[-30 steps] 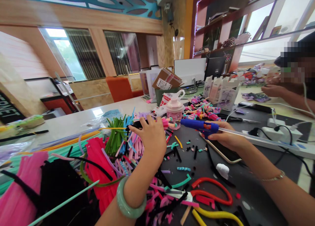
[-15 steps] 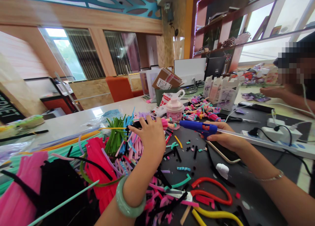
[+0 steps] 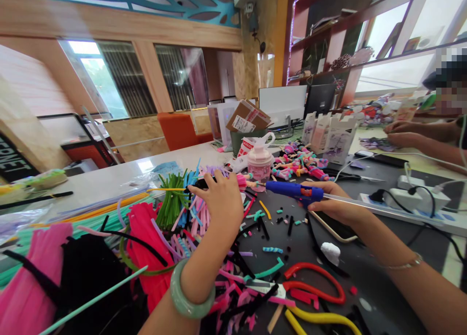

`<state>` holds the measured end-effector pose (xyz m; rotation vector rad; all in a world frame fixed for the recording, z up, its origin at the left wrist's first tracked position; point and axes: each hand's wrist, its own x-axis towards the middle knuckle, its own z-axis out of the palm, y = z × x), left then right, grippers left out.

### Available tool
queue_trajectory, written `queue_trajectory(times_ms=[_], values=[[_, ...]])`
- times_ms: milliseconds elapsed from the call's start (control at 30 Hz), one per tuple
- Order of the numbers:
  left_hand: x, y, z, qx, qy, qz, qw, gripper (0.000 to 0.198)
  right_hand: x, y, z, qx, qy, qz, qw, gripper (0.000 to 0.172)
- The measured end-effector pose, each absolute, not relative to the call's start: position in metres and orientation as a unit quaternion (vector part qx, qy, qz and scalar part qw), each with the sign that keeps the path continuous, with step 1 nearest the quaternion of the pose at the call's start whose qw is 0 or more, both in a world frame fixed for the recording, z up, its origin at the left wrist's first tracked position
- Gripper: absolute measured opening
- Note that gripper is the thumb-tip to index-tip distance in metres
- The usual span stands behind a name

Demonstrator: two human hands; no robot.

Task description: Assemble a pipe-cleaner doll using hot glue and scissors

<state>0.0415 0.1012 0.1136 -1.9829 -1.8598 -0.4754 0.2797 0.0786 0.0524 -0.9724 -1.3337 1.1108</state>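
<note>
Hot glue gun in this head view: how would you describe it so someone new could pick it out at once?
On the dark work mat strewn with chenille scraps, find the pink-lidded jar. Just right of it, the person's right hand grips the hot glue gun. Its blue body and the long clear glue stick trailing from its rear set it apart.

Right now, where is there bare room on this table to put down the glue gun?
For the glue gun, bare dark mat shows right of the red pipe cleaner loop, below your right forearm. White counter shows behind the green pipe cleaners. It is crowded around your left hand, where cut pipe cleaners lie heaped.
</note>
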Motion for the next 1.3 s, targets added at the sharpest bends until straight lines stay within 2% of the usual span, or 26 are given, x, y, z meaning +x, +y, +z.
queue_trajectory(times_ms=[467,800,1300], values=[[0.0380,0.1062,0.1126,-0.704,-0.655,-0.196,0.191,0.040,0.2796,0.0797,0.0510,-0.420,-0.581,0.468,0.517,0.034],[0.0359,0.1107,0.1105,-0.712,-0.626,-0.236,0.214,0.037,0.2810,0.0808,0.0475,-0.422,-0.530,0.493,0.546,0.042],[0.0383,0.1021,0.1139,-0.703,-0.612,-0.281,0.229,0.035,0.2795,0.0828,0.0454,-0.407,-0.548,0.470,0.559,0.044]])
